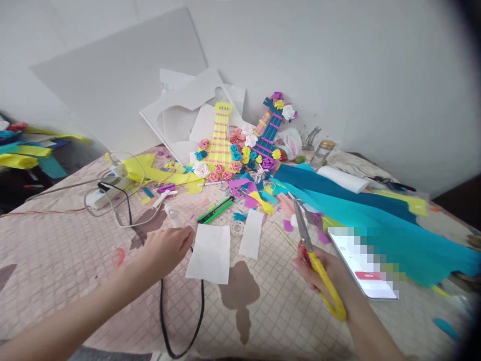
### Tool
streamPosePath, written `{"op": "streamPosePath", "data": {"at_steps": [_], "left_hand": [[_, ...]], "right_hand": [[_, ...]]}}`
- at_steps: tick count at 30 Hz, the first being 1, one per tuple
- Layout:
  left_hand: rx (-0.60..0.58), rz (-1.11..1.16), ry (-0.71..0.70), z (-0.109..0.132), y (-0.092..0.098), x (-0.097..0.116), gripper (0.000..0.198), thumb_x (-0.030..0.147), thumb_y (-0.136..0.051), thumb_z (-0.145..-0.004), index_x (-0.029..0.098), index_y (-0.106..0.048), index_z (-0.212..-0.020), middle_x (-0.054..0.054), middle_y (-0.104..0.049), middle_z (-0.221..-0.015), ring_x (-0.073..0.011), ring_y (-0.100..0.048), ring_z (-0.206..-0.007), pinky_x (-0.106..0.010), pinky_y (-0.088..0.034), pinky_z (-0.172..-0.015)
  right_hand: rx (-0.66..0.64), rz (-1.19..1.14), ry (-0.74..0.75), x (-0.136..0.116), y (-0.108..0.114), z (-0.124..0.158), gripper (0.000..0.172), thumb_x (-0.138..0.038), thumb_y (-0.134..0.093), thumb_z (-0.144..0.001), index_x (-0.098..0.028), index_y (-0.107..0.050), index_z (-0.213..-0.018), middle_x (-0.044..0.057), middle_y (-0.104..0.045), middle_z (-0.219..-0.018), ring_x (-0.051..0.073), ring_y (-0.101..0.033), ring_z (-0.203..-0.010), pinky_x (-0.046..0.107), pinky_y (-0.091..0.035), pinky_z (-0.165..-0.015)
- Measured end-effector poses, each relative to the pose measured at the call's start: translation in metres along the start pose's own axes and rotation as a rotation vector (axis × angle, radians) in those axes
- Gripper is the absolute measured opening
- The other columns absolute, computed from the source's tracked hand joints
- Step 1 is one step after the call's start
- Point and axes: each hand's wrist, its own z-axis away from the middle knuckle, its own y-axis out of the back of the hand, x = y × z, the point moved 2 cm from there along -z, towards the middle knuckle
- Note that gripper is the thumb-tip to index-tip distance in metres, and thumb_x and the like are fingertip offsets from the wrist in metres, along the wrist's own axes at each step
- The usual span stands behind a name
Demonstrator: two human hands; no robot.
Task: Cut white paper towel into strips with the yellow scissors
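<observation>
Beside white paper [210, 253], left hand [171, 245] curled, hold unclear; right hand's [333, 271] fingers gripping yellow-handled scissors [303, 228]

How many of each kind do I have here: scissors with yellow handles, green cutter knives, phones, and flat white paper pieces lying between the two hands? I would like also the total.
Scissors with yellow handles: 1
Green cutter knife: 1
Phone: 1
White paper pieces: 2 (wider piece, narrower piece)
Total: 5
</observation>
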Motion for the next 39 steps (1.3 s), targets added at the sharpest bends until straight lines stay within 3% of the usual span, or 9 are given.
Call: {"op": "streamPosePath", "data": {"at_steps": [3, 7, 13, 20, 25, 28, 31, 35, 39], "left_hand": [[-0.057, -0.012, 0.062, 0.006, -0.022, -0.001, 0.032, 0.035, -0.030, -0.088, 0.022, -0.052, -0.108, -0.008, -0.068, -0.087, -0.0237, -0.064, -0.083, -0.031, -0.044, -0.067], [-0.052, 0.049, 0.101, 0.006, -0.037, 0.007, 0.036, 0.036, -0.028, -0.089, 0.020, -0.040, -0.119, -0.010, -0.066, -0.101, -0.0244, -0.064, -0.085, -0.032, -0.044, -0.067], [0.040, -0.041, 0.153, -0.001, -0.039, 0.011, 0.039, 0.038, -0.024, -0.089, 0.021, -0.040, -0.121, -0.012, -0.060, -0.113, -0.0280, -0.064, -0.085, -0.035, -0.046, -0.062], [-0.027, -0.015, 0.148, -0.020, -0.039, 0.012, 0.050, 0.038, -0.023, -0.089, 0.013, -0.031, -0.132, -0.015, -0.062, -0.107, -0.0340, -0.063, -0.087, -0.042, -0.046, -0.065], [-0.055, 0.304, 0.048, -0.033, -0.037, 0.003, 0.046, 0.031, -0.037, -0.082, 0.015, -0.037, -0.125, -0.005, -0.062, -0.087, -0.0209, -0.062, -0.075, -0.031, -0.045, -0.065], [0.027, 0.509, -0.016, -0.035, -0.028, 0.001, 0.043, 0.032, -0.043, -0.079, 0.019, -0.043, -0.120, -0.001, -0.057, -0.082, -0.0143, -0.057, -0.064, -0.027, -0.045, -0.062], [0.077, 0.827, -0.106, -0.031, -0.016, 0.008, 0.041, 0.034, -0.046, -0.080, 0.023, -0.043, -0.119, -0.002, -0.058, -0.086, -0.0150, -0.057, -0.076, -0.028, -0.046, -0.068], [-0.038, 1.336, -0.208, -0.029, -0.010, 0.028, 0.043, 0.033, -0.050, -0.083, 0.027, -0.034, -0.123, -0.004, -0.060, -0.103, -0.0133, -0.058, -0.077, -0.025, -0.048, -0.064], [-0.050, 1.574, -0.251, -0.034, -0.018, 0.043, 0.048, 0.029, -0.056, -0.081, 0.028, -0.035, -0.124, -0.004, -0.059, -0.110, -0.0119, -0.059, -0.077, -0.023, -0.047, -0.067]], "right_hand": [[-0.084, -0.007, 0.085, -0.018, -0.017, -0.013, 0.029, -0.037, -0.069, -0.061, -0.020, -0.046, -0.064, -0.008, -0.040, -0.045, 0.007, -0.035, -0.036, 0.018, -0.031, -0.034], [-0.139, -0.044, 0.175, -0.042, -0.039, -0.021, 0.029, -0.035, -0.070, -0.061, -0.020, -0.046, -0.066, -0.008, -0.041, -0.051, 0.007, -0.037, -0.041, 0.018, -0.035, -0.037], [-0.188, -0.077, 0.233, -0.058, -0.054, -0.031, 0.028, -0.033, -0.071, -0.060, -0.020, -0.046, -0.065, -0.008, -0.038, -0.052, 0.007, -0.037, -0.044, 0.018, -0.034, -0.039], [-0.182, -0.189, 0.257, -0.053, -0.069, -0.071, 0.030, -0.034, -0.070, -0.061, -0.020, -0.045, -0.063, -0.010, -0.039, -0.043, 0.006, -0.036, -0.035, 0.018, -0.028, -0.034], [-0.112, -0.281, 0.238, -0.032, -0.066, -0.092, 0.034, -0.041, -0.069, -0.063, -0.020, -0.042, -0.066, -0.011, -0.039, -0.042, 0.006, -0.034, -0.034, 0.017, -0.026, -0.033], [-0.106, -0.321, 0.206, -0.022, -0.059, -0.092, 0.037, -0.045, -0.068, -0.064, -0.020, -0.041, -0.067, -0.011, -0.040, -0.041, 0.005, -0.035, -0.034, 0.017, -0.025, -0.033], [-0.130, -0.350, 0.172, -0.019, -0.059, -0.089, 0.038, -0.050, -0.065, -0.066, -0.020, -0.040, -0.066, -0.010, -0.042, -0.040, 0.005, -0.033, -0.032, 0.017, -0.024, -0.032], [-0.203, -0.375, 0.145, -0.018, -0.069, -0.085, 0.041, -0.055, -0.064, -0.062, -0.020, -0.041, -0.064, -0.009, -0.044, -0.038, 0.006, -0.035, -0.030, 0.018, -0.025, -0.032], [-0.242, -0.399, 0.142, -0.016, -0.077, -0.079, 0.041, -0.049, -0.070, -0.057, -0.021, -0.039, -0.062, -0.010, -0.040, -0.036, 0.006, -0.033, -0.029, 0.019, -0.022, -0.032]]}}
